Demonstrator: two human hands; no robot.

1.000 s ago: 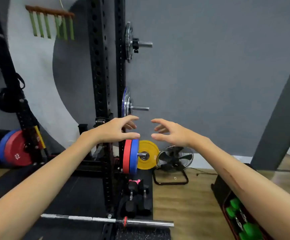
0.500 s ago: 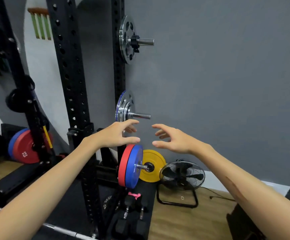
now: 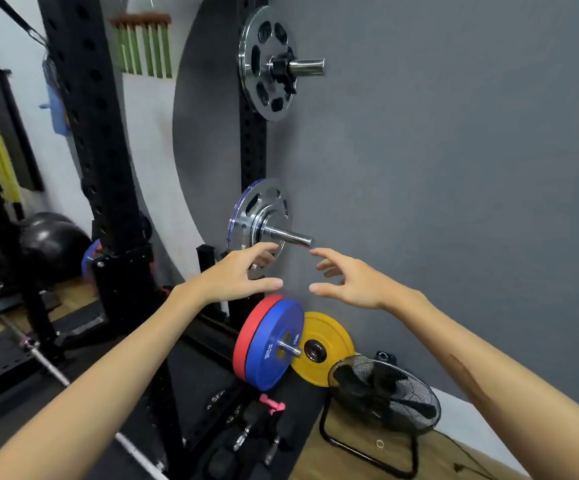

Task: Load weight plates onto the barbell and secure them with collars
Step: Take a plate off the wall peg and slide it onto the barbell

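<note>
A steel barbell (image 3: 49, 363) lies on the black rubber floor mat (image 3: 14, 372) at the left edge of the floor, running diagonally toward the bottom of the view. The black perforated steel rack upright (image 3: 90, 126) stands just right of it.

The left hand (image 3: 237, 273) is extended forward with the fingers spread and curved, palm open; it holds nothing. Its fingertips lie in front of the lower rim of the chrome weight plate with oval cut-outs (image 3: 258, 216), which sits on the middle chrome storage peg (image 3: 289, 236) of the rear rack post (image 3: 253, 147) (whether the fingertips touch the plate cannot be told). A thin blue-edged plate (image 3: 234, 211) sits behind this chrome plate on the same peg.

A second chrome plate with cut-outs (image 3: 263, 64) hangs on the upper peg of the same post, with a black collar (image 3: 282, 69) against its face.

On the lowest peg, near the floor, a red rubber plate (image 3: 246, 337) sits behind a blue rubber plate (image 3: 274, 344), faces touching. A yellow rubber plate (image 3: 322, 348) leans against the grey wall (image 3: 454, 168) just right of them.

The right hand (image 3: 353, 280) is also open and empty, fingers curved, level with the left hand and just below the peg tip.

A black floor fan (image 3: 385, 400) stands on the wooden floor (image 3: 357, 459) toward the right edge.
</note>
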